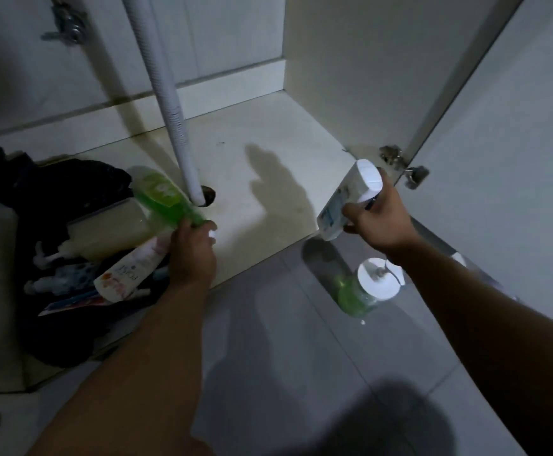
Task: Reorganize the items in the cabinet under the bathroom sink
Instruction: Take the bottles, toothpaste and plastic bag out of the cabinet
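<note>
Left hand [192, 251] fingers grasp a green bottle [165, 199]; right hand [378, 219] fingers grasp a white bottle [347, 199] above the cabinet floor [268, 133].

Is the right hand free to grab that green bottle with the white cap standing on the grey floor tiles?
Probably not yet: the right hand already grips a white bottle. The green bottle stands unobstructed just below.
</note>
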